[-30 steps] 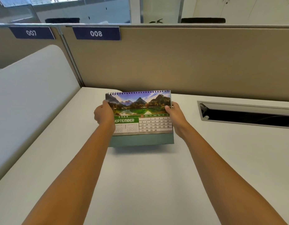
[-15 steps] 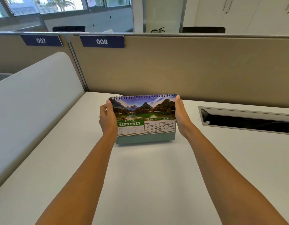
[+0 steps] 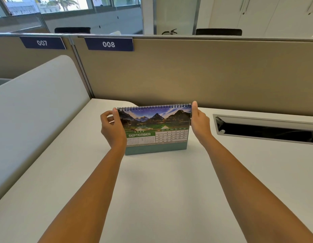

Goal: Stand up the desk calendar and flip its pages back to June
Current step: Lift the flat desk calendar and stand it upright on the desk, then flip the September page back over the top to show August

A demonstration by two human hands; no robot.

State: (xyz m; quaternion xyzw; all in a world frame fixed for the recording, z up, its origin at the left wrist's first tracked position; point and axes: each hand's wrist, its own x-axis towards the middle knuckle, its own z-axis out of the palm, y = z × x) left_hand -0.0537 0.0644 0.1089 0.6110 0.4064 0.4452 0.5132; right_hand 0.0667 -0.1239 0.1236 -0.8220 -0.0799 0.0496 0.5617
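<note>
Raised from a tilted hold, the calendar (image 3: 156, 130) now stands on the desk (image 3: 152, 190), showing September. Left hand (image 3: 111, 128) and right hand (image 3: 199, 122) pinch its upper corners, apparently steadying it; the base behind is hidden.

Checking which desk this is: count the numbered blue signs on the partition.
2. The 007 sign hangs on the left partition panel; the 008 sign hangs to its right, above the calendar. More may lie outside the view.
</note>
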